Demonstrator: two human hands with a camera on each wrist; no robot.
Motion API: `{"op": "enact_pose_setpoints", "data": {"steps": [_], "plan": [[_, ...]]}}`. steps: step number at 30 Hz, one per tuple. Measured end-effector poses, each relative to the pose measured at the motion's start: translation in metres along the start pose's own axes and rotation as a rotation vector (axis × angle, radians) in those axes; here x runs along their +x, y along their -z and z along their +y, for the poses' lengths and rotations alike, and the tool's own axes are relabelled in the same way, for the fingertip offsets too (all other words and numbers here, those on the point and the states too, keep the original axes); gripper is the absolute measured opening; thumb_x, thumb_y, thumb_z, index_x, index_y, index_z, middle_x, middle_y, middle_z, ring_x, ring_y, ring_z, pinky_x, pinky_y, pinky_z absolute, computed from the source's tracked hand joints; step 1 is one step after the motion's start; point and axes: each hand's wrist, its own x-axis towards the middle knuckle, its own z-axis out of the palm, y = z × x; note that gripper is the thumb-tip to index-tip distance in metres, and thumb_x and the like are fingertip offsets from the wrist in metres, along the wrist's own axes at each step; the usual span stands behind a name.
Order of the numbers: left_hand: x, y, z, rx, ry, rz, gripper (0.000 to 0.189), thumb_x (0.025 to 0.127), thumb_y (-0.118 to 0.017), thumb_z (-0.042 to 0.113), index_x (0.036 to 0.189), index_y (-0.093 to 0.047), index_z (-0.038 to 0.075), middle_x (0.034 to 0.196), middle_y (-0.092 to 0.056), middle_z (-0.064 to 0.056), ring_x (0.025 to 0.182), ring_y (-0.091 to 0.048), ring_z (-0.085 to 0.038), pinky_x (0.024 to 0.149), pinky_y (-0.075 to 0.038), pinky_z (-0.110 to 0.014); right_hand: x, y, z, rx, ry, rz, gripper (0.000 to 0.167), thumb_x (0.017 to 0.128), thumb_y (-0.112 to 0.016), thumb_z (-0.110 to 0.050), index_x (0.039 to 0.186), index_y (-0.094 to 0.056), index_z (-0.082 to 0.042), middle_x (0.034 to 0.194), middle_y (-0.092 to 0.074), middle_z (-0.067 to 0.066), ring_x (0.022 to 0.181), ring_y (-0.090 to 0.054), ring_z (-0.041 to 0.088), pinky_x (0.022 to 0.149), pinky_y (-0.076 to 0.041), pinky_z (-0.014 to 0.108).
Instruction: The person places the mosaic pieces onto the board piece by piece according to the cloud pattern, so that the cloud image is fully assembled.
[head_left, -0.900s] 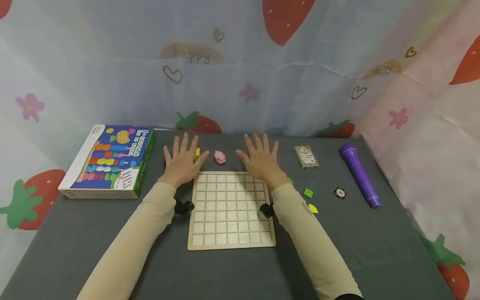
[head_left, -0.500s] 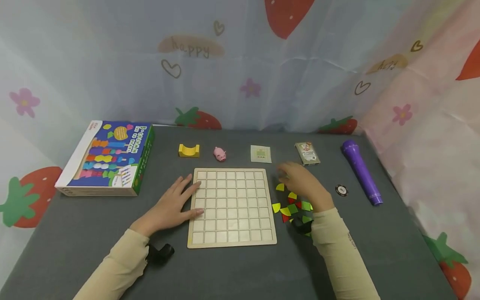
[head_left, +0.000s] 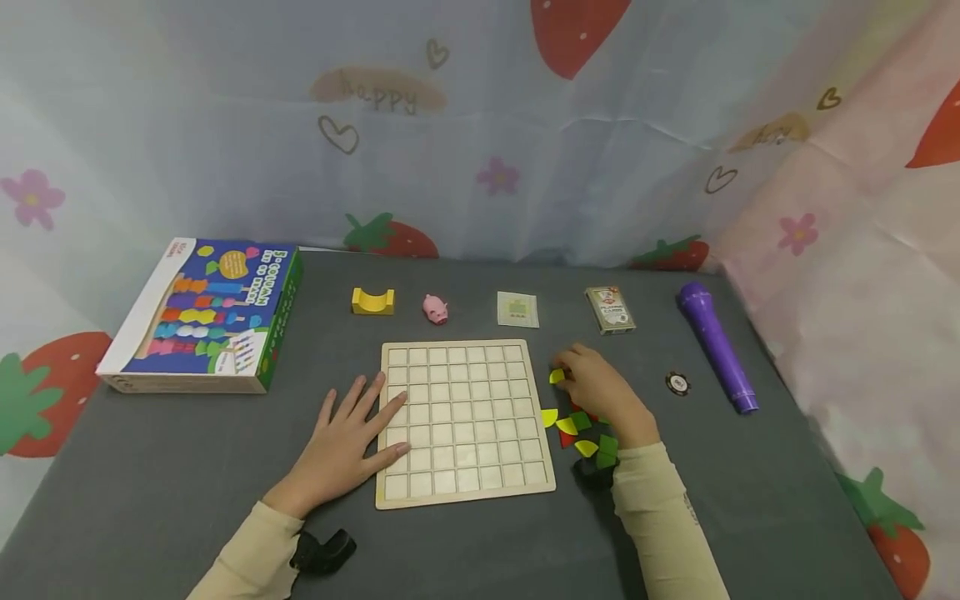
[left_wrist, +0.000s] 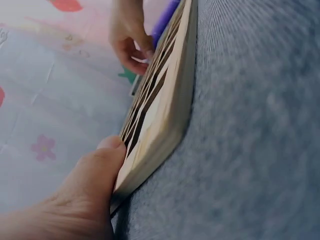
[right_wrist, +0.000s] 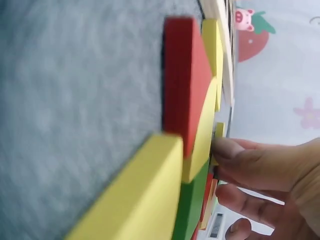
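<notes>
A square wooden grid board (head_left: 463, 422) lies mid-table. My left hand (head_left: 341, 454) rests on its left edge with fingers spread and straight; in the left wrist view the thumb (left_wrist: 97, 165) lies against the board's rim. To the right of the board, my right hand (head_left: 603, 393) pinches a small yellow quarter-circle block (head_left: 557, 377) between thumb and finger, near the tabletop. Below that hand is a loose cluster of yellow, green and red blocks, including a green block (head_left: 607, 446) and a red block (right_wrist: 186, 75). The hand and wrist hide part of this cluster.
Behind the board stand a yellow arched block (head_left: 372, 302), a pink pig figure (head_left: 435, 309), a printed card (head_left: 517, 309) and a card box (head_left: 610, 309). A toy box (head_left: 202, 317) lies at left. A poker chip (head_left: 678, 383) and purple microphone-shaped tube (head_left: 717, 346) lie at right.
Both hands were stretched flat beyond the board. The left has come back to the board's left edge; the right has moved to the blocks and taken a yellow one.
</notes>
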Motion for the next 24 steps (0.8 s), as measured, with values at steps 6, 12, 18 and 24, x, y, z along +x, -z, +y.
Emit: {"op": "enact_pose_setpoints", "data": {"steps": [6,12,18,24], "plan": [[0.001,-0.001,0.0,-0.009,0.009,0.009,0.073,0.09,-0.055,0.057,0.151,-0.032,0.025,0.16,-0.015,-0.011,0.147,-0.012,-0.036,0.111,-0.002,-0.065,-0.002,-0.002,-0.001,-0.014,0.005,0.044,0.022,0.091,-0.066,-0.01,0.112,-0.065,-0.004,0.107,-0.058,0.009,0.095,-0.058,0.023,0.083,-0.051,0.038],[0.001,-0.004,-0.003,-0.052,0.03,0.095,0.076,0.085,-0.062,0.058,0.146,-0.042,0.018,0.154,-0.03,-0.014,0.144,-0.022,-0.035,0.111,-0.008,-0.064,-0.001,-0.003,0.0,-0.004,-0.01,0.052,0.021,0.09,-0.066,-0.013,0.11,-0.066,-0.005,0.105,-0.059,0.007,0.094,-0.059,0.022,0.083,-0.052,0.038],[0.002,-0.005,-0.004,-0.059,0.024,0.161,0.072,0.081,-0.067,0.058,0.138,-0.052,0.016,0.146,-0.041,-0.014,0.139,-0.03,-0.034,0.109,-0.014,-0.064,0.003,0.002,-0.012,-0.03,-0.014,0.059,0.022,0.09,-0.068,-0.015,0.11,-0.067,-0.006,0.104,-0.059,0.007,0.093,-0.06,0.021,0.081,-0.052,0.037],[0.002,-0.005,-0.004,-0.059,0.027,0.168,0.073,0.081,-0.067,0.058,0.139,-0.051,0.016,0.147,-0.041,-0.012,0.14,-0.03,-0.034,0.109,-0.013,-0.064,0.017,0.011,-0.043,-0.066,0.067,0.042,0.025,0.091,-0.067,-0.017,0.113,-0.066,-0.006,0.109,-0.06,0.008,0.095,-0.06,0.021,0.082,-0.052,0.036]]}}
